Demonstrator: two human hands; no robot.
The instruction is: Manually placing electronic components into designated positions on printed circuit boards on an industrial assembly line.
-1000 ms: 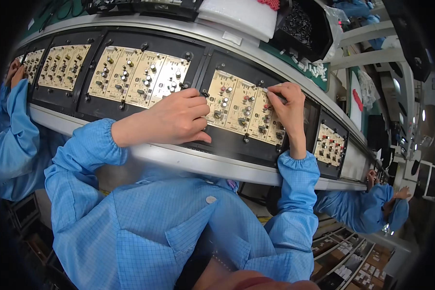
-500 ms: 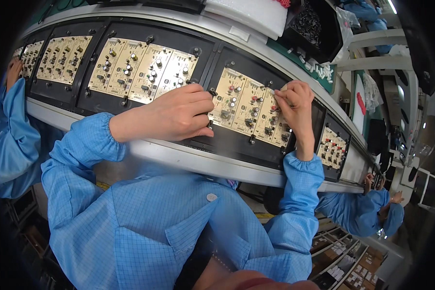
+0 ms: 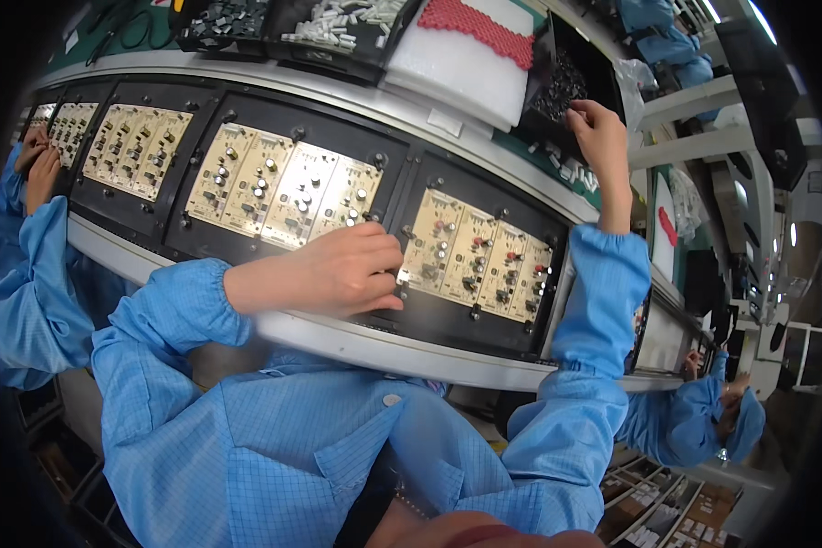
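Note:
My left hand (image 3: pixel 338 269) rests at the left side of a tan circuit board panel (image 3: pixel 466 215), over the divider of its black carrier frame (image 3: pixel 411 164). Its fingers are curled and pressed together; whatever they hold is hidden. The panel bears several capacitors, red parts and black parts. My right hand (image 3: pixel 601 142) is raised beyond the carrier, by the near right edge of a black bin (image 3: pixel 543 78) of small black components. Its thumb and index finger are slightly apart, with nothing visible between them.
More board panels (image 3: pixel 283 187) in black frames line the conveyor rail (image 3: pixel 338 342). Behind stand a bin of white parts (image 3: pixel 342 23), and white foam (image 3: pixel 461 68) with red netting (image 3: pixel 479 32). Loose white pieces (image 3: pixel 575 169) lie near the black bin. A co-worker's hands (image 3: pixel 41 169) work at far left.
My right hand has left the right end of the board panel and moved up and away to the black bin. My left hand stays curled beside the panel. The view has shifted.

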